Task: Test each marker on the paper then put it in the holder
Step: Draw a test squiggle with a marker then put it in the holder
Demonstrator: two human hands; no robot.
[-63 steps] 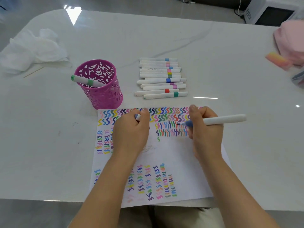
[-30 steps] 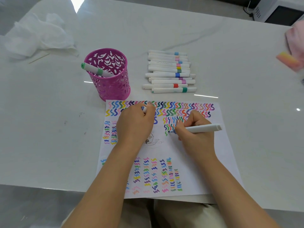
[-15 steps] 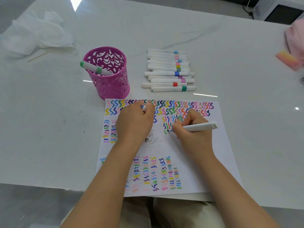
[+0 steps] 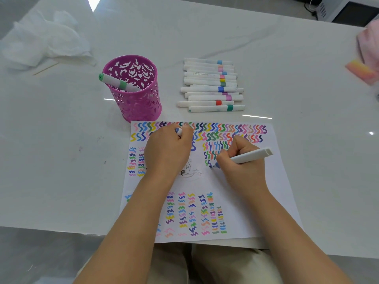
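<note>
My right hand point(image 4: 240, 169) grips a white marker point(image 4: 251, 155) with a blue tip, and the tip touches the paper point(image 4: 274, 181) below a row of squiggles. My left hand point(image 4: 168, 150) rests on the paper with its fingers curled round the marker's cap point(image 4: 178, 131). The paper is covered with several rows of coloured squiggles. A pink perforated holder point(image 4: 135, 99) stands beyond the paper's left corner, with one green marker point(image 4: 117, 81) leaning in it. Several capped white markers point(image 4: 211, 85) lie in a row to the right of the holder.
Crumpled white tissue point(image 4: 45, 39) and a thin wooden stick point(image 4: 45, 69) lie at the far left. A pink cloth point(image 4: 369, 42) and an orange-pink block point(image 4: 362, 70) sit at the right edge. A white appliance point(image 4: 346, 9) stands at the back right. The table's near edge runs just under the paper.
My right hand has moved the marker down and to the left across the paper, from the upper squiggle rows to a lower row. My left hand has stayed in place holding the cap.
</note>
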